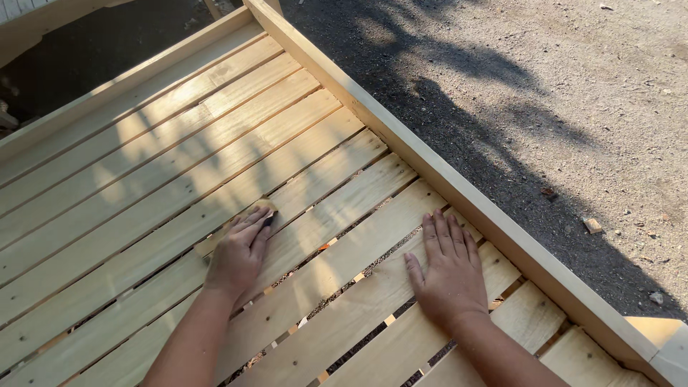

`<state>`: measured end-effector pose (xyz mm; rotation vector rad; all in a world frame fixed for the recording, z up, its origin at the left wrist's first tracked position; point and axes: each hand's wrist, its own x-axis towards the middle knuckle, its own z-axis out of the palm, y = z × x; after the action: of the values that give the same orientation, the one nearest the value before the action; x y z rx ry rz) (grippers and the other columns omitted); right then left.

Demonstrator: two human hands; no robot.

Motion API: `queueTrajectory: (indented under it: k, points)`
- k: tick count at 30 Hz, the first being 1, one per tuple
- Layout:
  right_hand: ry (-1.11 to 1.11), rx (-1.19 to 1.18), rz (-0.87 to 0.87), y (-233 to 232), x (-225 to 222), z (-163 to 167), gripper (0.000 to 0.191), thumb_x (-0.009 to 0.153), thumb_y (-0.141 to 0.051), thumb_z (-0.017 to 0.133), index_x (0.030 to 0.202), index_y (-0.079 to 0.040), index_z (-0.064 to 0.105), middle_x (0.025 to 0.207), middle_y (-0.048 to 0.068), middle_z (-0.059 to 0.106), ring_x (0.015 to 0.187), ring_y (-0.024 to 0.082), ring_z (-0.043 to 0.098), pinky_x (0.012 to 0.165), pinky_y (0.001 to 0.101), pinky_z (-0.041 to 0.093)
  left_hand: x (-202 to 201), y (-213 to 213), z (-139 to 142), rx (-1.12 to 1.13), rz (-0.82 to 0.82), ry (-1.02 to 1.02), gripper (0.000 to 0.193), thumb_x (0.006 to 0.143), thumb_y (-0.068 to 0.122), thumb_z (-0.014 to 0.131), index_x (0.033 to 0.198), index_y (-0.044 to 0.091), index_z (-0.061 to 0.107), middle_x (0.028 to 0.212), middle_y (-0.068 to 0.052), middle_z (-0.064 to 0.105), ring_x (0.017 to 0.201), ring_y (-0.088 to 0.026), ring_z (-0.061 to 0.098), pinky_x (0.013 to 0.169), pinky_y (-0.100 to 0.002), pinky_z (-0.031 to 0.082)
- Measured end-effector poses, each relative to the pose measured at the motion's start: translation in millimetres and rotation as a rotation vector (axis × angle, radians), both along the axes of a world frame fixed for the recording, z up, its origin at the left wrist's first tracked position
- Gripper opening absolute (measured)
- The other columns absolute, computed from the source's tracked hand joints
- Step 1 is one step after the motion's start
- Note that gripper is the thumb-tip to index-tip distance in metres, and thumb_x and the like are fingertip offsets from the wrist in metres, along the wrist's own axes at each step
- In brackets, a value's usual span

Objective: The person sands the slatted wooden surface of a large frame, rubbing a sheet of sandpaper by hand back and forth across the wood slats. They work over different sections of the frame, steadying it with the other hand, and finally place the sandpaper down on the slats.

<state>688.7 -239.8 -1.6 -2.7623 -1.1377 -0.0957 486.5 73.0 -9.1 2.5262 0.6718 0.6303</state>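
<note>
A pale wooden slatted frame (179, 143) fills the view, its planks running diagonally from lower left to upper right. My left hand (240, 251) presses flat on a small piece of sandpaper (266, 209) that lies on one slat; only the paper's edges show past my fingers. My right hand (448, 269) lies flat, palm down with fingers spread, on a slat near the raised side rail (459, 190). It holds nothing.
Narrow gaps between the slats show gravel beneath. Beyond the side rail lies grey gravel ground (559, 93) with tree shadows and small stones. Another pale wooden piece (29, 21) sits at the top left corner. A second rail (122, 86) borders the frame's far side.
</note>
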Motion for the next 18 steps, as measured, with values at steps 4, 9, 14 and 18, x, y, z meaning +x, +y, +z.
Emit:
queueTrajectory:
  k: [4,9,14,18]
  points:
    - [-0.015,-0.015,-0.007,1,-1,-2,0.078,0.097,-0.055,0.032,0.161,-0.014,0.017,0.168,0.007,0.017,0.154,0.022,0.01,0.124,0.0405,0.004,-130,13,17,0.031,0.186,0.074,0.036,0.102,0.022,0.055,0.135,0.011,0.067,0.146,-0.006,0.061,0.141,-0.022,0.052,0.121,-0.04,0.036]
    - [-0.069,-0.003,-0.002,-1,-3,-4,0.076,0.096,-0.055,0.028,0.159,-0.013,0.015,0.165,0.008,0.015,0.152,0.022,0.008,0.121,0.04,0.002,-70,15,-2,0.001,0.083,0.054,0.036,0.102,0.024,0.056,0.133,0.012,0.068,0.144,-0.006,0.063,0.142,-0.022,0.051,0.121,-0.04,0.032]
    - [-0.069,0.001,0.02,-4,-1,-7,0.077,0.097,-0.055,0.029,0.159,-0.012,0.015,0.165,0.009,0.016,0.152,0.023,0.008,0.122,0.0406,0.003,153,-16,1,0.032,-0.245,-0.023,0.037,0.1,0.018,0.055,0.135,0.012,0.067,0.145,-0.007,0.062,0.141,-0.021,0.05,0.121,-0.044,0.032]
    - [-0.058,-0.028,0.003,-4,-1,-6,0.078,0.096,-0.054,0.03,0.159,-0.012,0.015,0.164,0.008,0.016,0.152,0.022,0.009,0.121,0.0411,0.002,236,-38,16,0.109,-0.248,-0.006,0.037,0.102,0.022,0.054,0.136,0.011,0.066,0.144,-0.007,0.06,0.141,-0.022,0.047,0.119,-0.042,0.031]
